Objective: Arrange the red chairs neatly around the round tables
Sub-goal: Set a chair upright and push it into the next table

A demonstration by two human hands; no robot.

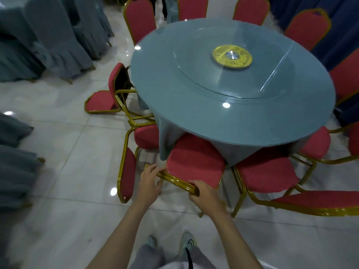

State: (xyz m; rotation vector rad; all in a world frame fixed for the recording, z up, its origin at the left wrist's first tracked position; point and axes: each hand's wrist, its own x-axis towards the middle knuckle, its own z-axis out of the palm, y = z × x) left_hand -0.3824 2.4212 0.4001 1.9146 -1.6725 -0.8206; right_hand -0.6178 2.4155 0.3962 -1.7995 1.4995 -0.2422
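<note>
A round table (194,117) with a blue-grey cloth and a glass turntable stands ahead of me. A red chair (196,162) with a gold frame stands right in front of me, its seat tucked under the table's near edge. My left hand (149,179) and my right hand (206,195) both grip the gold top rail of its backrest. Another red chair (127,173) stands close to its left, and a further red chair (266,171) to its right. A red chair (103,100) lies tipped over on the floor at the table's left side.
More red chairs (139,20) ring the table's far and right sides. Chairs in grey-blue covers (56,37) fill the left of the room. A dark blue curtain (340,20) hangs at the right. The tiled floor (68,171) is glossy. My feet are below.
</note>
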